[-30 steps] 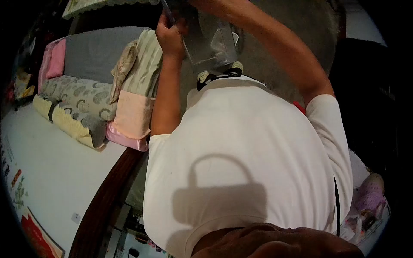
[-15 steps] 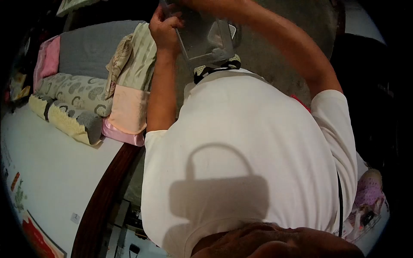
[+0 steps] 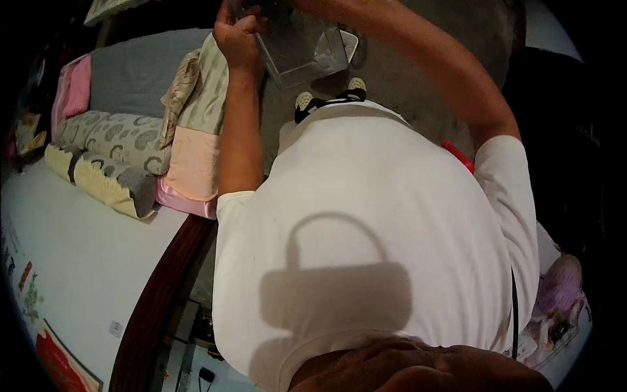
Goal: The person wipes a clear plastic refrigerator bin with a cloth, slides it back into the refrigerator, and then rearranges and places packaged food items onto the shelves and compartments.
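At the top of the view, my left hand [image 3: 240, 40] is closed on the side of a clear, transparent box [image 3: 294, 60]. The box is tilted above the floor, in front of my feet [image 3: 330, 97], and its inside is dim. My right forearm [image 3: 418, 39] reaches over from the right to the top edge, where the hand is cut off by the frame. Partly behind the box, a small white-rimmed tray [image 3: 349, 46] shows.
On the left is a grey sofa [image 3: 140, 72] with patterned bolsters, a peach cloth [image 3: 192, 163] and pink fabric. A dark wooden edge [image 3: 153, 294] curves beside a white surface [image 3: 98, 228]. A red object [image 3: 458, 157] shows past my shirt; a purple item [image 3: 562, 287] lies lower right.
My left hand and the clear box have moved left and a little upward. More of the white-rimmed tray and of my shoes shows beside the box.
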`<state>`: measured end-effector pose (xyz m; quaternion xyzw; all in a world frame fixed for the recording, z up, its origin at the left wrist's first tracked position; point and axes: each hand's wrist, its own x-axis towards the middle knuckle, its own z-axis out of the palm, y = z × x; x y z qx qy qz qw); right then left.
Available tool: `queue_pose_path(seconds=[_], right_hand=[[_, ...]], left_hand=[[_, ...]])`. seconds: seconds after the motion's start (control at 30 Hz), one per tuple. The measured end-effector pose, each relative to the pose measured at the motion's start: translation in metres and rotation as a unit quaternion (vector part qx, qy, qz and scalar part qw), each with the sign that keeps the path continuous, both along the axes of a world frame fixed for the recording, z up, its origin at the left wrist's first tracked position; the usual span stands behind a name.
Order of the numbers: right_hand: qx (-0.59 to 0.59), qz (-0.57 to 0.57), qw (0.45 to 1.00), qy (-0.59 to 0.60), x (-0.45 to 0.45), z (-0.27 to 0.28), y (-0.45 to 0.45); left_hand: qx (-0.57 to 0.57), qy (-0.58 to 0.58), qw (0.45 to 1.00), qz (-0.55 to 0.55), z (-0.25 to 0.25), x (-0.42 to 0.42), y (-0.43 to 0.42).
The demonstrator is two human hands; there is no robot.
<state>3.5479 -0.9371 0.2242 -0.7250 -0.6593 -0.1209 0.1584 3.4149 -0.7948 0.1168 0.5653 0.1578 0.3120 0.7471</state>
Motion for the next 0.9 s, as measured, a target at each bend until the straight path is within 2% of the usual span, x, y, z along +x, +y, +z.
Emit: queue_pose_path(seconds=[0.03, 0.07, 0.17, 0.2, 0.23, 0.3, 0.33, 0.4, 0.43, 0.5, 0.53, 0.57, 0.63, 0.67, 0.73, 0.83, 0.87, 0.9], right_hand=[[0.041, -0.030, 0.998, -0.028, 0.005, -0.005, 0.005], [-0.080, -0.040, 0.985, -0.149, 0.003, -0.015, 0.006], [-0.141, -0.017, 0.978, -0.153, -0.021, -0.044, -0.002], [-0.105, 0.016, 0.986, -0.131, -0.023, -0.068, -0.008], [-0.105, 0.020, 0.985, -0.132, -0.023, -0.067, -0.010], [-0.135, 0.066, 0.989, 0.006, -0.030, -0.065, -0.018], [-0.137, 0.069, 0.988, 0.007, -0.031, -0.051, -0.019], [0.021, 0.061, 0.991, -0.118, -0.028, -0.012, -0.013], [0.022, 0.062, 0.991, -0.119, -0.032, -0.010, -0.011], [-0.198, -0.055, 0.951, -0.229, -0.039, -0.009, -0.006], [-0.216, -0.110, 0.947, -0.212, -0.045, -0.032, -0.005], [-0.217, -0.112, 0.946, -0.213, -0.044, -0.054, -0.007], [-0.277, -0.006, 0.948, -0.159, -0.039, -0.086, -0.009], [-0.277, -0.007, 0.948, -0.160, -0.040, -0.069, -0.008], [-0.373, -0.003, 0.927, -0.032, -0.041, -0.040, -0.007], [-0.414, 0.015, 0.910, -0.013, -0.039, -0.049, 0.001], [-0.412, 0.012, 0.911, -0.014, -0.036, -0.052, -0.001], [-0.234, -0.014, 0.970, 0.063, -0.031, -0.055, -0.006]], left_hand=[[-0.001, 0.000, 1.000, -0.004, 0.001, 0.002, -0.002], [0.012, -0.012, 1.000, -0.007, 0.001, 0.003, -0.004], [0.058, -0.017, 0.998, 0.024, 0.002, 0.003, -0.005], [0.090, -0.009, 0.994, 0.058, 0.002, 0.001, -0.005], [0.089, -0.009, 0.994, 0.062, 0.003, 0.002, -0.003], [0.008, -0.128, 0.991, 0.042, 0.005, 0.003, 0.002], [0.007, -0.127, 0.991, 0.046, 0.007, 0.002, 0.004], [0.006, -0.090, 0.995, 0.042, 0.012, -0.001, 0.009], [0.007, -0.091, 0.995, 0.044, 0.016, -0.001, 0.008], [0.155, -0.046, 0.980, 0.116, 0.023, 0.002, 0.001], [0.155, -0.048, 0.980, 0.114, 0.029, 0.004, -0.001], [0.116, -0.073, 0.988, 0.077, 0.036, 0.006, -0.003], [0.078, -0.099, 0.991, 0.042, 0.039, 0.007, -0.001], [0.095, -0.102, 0.989, 0.044, 0.038, 0.007, 0.000], [0.110, -0.104, 0.987, 0.045, 0.034, 0.007, 0.003], [0.147, -0.074, 0.986, 0.037, 0.032, 0.008, 0.003], [0.088, -0.108, 0.989, 0.039, 0.034, 0.012, 0.000], [0.027, -0.143, 0.989, 0.040, 0.036, 0.016, -0.005]])
